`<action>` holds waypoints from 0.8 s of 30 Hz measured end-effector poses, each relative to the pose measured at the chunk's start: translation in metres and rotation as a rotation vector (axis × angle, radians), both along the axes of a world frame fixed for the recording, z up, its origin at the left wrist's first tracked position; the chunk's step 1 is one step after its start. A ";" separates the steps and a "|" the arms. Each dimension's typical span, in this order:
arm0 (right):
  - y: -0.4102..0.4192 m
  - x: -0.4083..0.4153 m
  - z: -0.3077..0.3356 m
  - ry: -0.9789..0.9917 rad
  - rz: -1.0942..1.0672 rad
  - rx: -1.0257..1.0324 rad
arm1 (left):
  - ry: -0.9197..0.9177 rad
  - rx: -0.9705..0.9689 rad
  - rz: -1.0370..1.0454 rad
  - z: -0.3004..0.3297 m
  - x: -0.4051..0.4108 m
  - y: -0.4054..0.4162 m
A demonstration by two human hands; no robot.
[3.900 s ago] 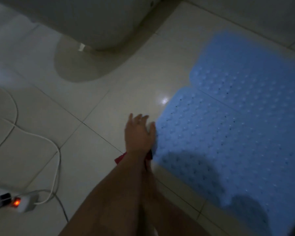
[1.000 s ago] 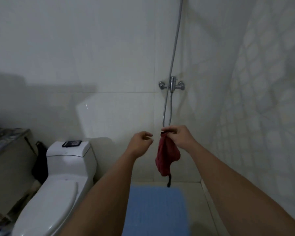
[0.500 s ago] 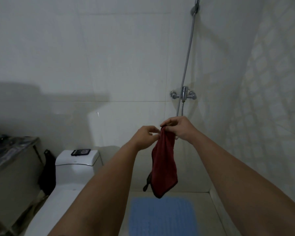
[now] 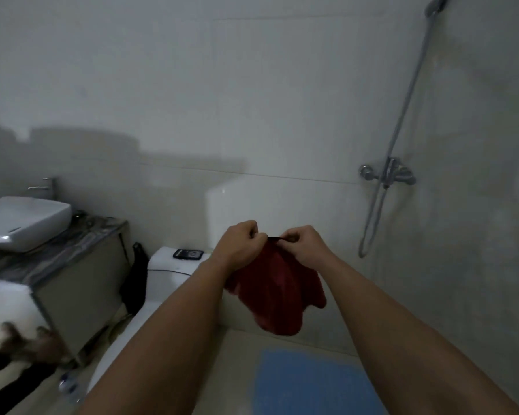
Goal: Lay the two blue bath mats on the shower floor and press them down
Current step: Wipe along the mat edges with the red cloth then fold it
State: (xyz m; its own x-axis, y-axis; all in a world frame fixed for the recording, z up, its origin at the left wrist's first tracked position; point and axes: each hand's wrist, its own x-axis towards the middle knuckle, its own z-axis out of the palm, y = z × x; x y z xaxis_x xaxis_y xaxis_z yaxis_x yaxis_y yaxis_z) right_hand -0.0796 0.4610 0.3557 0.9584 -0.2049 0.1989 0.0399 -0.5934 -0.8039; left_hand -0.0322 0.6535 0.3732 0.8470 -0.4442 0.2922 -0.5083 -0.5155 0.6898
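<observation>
Left hand (image 4: pixel 240 244) and right hand (image 4: pixel 304 245) each pinch the red cloth (image 4: pixel 277 295), grip clamped; blue bath mat (image 4: pixel 309 381) flat on shower floor (image 4: pixel 231 369).

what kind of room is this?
A small tiled bathroom, almost certainly: a toilet beside a countertop wash basin, and a wall-mounted shower mixer with hose, above a blue bath mat on the floor.

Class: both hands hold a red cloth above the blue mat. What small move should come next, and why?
Probably put the red cloth aside: the left hand and right hand both pinch its top edge, so neither can press the blue mat on the floor.
</observation>
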 end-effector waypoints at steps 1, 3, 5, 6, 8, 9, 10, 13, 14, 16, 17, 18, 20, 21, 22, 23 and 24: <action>0.011 0.013 -0.001 -0.002 0.036 -0.007 | -0.015 0.023 0.030 0.001 0.004 0.014; 0.030 0.039 0.001 0.001 0.111 -0.001 | -0.055 0.107 0.078 0.003 0.012 0.043; 0.053 0.067 0.005 0.022 0.242 -0.017 | -0.080 0.210 0.160 0.004 0.017 0.075; 0.067 0.082 0.006 0.033 0.308 -0.048 | -0.096 0.253 0.212 0.004 0.020 0.092; 0.096 0.106 0.009 0.032 0.427 -0.097 | -0.106 0.285 0.307 0.006 0.022 0.122; 0.117 0.118 0.011 0.013 0.504 -0.105 | -0.100 0.304 0.374 0.008 0.020 0.139; 0.136 0.128 0.012 -0.001 0.568 -0.105 | -0.097 0.336 0.445 0.011 0.016 0.155; 0.196 0.138 0.020 0.015 0.790 -0.066 | -0.109 0.374 0.652 0.017 -0.007 0.199; 0.222 0.137 0.026 0.009 0.884 -0.053 | -0.084 0.393 0.742 0.024 -0.023 0.218; 0.254 0.136 0.030 -0.010 0.976 0.009 | -0.082 0.398 0.844 0.032 -0.046 0.240; 0.276 0.130 0.039 -0.027 1.045 0.019 | -0.079 0.417 0.914 0.040 -0.063 0.254; 0.300 0.122 0.050 -0.051 1.122 0.022 | -0.054 0.434 0.993 0.052 -0.084 0.266; 0.352 0.103 0.070 -0.119 1.276 0.009 | -0.067 0.455 1.141 0.073 -0.131 0.289; 0.376 0.086 0.081 -0.149 1.345 0.014 | -0.082 0.466 1.213 0.082 -0.156 0.302; 0.398 0.069 0.089 -0.182 1.404 0.035 | -0.074 0.479 1.278 0.090 -0.180 0.311; 0.420 0.048 0.097 -0.217 1.465 0.063 | -0.058 0.505 1.347 0.098 -0.207 0.318; 0.439 0.028 0.105 -0.228 1.513 0.097 | -0.057 0.534 1.404 0.107 -0.232 0.320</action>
State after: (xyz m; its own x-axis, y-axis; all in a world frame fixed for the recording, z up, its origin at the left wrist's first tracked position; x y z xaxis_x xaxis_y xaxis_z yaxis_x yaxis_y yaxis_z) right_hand -0.0519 0.8997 0.4611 0.2258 0.8838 0.4098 0.6637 0.1683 -0.7288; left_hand -0.2643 0.9737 0.4799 0.6557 0.6349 0.4086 0.5800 -0.7700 0.2656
